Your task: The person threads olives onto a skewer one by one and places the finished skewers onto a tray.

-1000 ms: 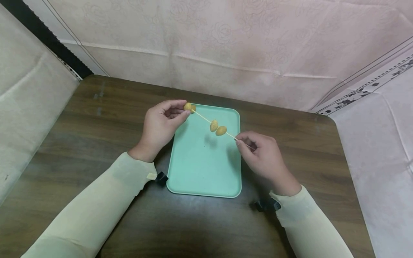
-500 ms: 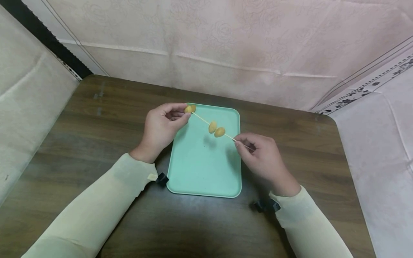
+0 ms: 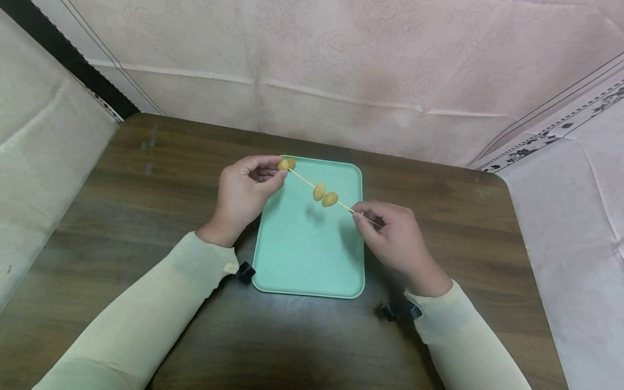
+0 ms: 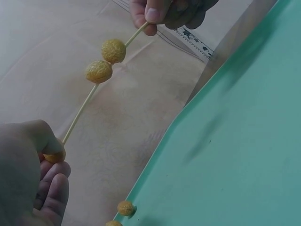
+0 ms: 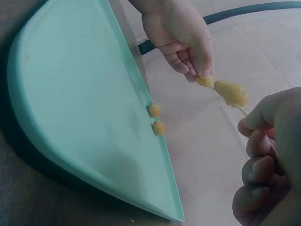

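Note:
A thin pale skewer (image 3: 302, 177) is stretched between the two hands over the mint-green tray (image 3: 312, 260). Two wrinkled yellow-brown balls (image 4: 106, 61) are threaded side by side along its middle. My left hand (image 3: 248, 187) pinches another such ball (image 4: 55, 155) between thumb and fingers, with the skewer's far end going into it. My right hand (image 3: 392, 238) grips the near end of the skewer between thumb and index finger, the other fingers curled below. In the right wrist view, two loose balls (image 5: 156, 119) lie at the tray's far rim, beyond the held skewer.
The tray rests on a dark wooden table (image 3: 439, 216). Behind the table hangs a pale rose-patterned cloth (image 3: 336, 70), with further white cloth (image 3: 585, 189) on the right. Black wrist cameras (image 3: 246, 272) sit under both cuffs.
The skewer and its two middle balls have shifted slightly left. My right hand has moved a little left with it, and my left hand has dropped slightly.

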The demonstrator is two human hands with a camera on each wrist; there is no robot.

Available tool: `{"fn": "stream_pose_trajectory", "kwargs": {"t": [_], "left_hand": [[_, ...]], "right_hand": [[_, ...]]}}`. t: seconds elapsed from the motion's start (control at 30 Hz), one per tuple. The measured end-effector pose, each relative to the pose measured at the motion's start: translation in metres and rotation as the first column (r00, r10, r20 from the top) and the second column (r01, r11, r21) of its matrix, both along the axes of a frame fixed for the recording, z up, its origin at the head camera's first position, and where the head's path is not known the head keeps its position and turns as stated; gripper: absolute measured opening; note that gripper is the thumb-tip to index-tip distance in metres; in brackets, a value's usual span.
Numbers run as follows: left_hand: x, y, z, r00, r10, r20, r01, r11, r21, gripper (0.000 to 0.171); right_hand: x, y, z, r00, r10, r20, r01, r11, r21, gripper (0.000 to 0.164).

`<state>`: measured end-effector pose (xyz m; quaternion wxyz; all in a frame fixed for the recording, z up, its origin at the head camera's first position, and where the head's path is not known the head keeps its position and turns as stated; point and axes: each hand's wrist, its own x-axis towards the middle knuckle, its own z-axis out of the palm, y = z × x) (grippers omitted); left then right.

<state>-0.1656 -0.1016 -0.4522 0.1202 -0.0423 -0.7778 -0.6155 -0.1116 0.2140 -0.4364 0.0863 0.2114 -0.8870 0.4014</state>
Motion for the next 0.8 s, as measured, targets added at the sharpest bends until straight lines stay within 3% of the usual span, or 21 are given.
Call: {"fn": "stream_pose_trajectory", "kwargs": {"t": [0.5, 0.8], "left_hand": [[0.0021, 0.0010, -0.0014, 1.000, 0.014, -0.027, -0.014, 1.000, 0.008, 0.024], [0.0040, 0.0037, -0.0038, 0.998, 0.026, -0.058, -0.025, 1.000, 0.016, 0.023]], "right_hand": [[0.0003, -0.0049, 0.0050, 1.000, -0.013, 0.008, 0.013, 1.000, 0.004, 0.013], [0.0003, -0.0083, 0.0056, 1.000, -0.001, -0.031, 0.002, 1.000, 0.017, 0.014]]}}
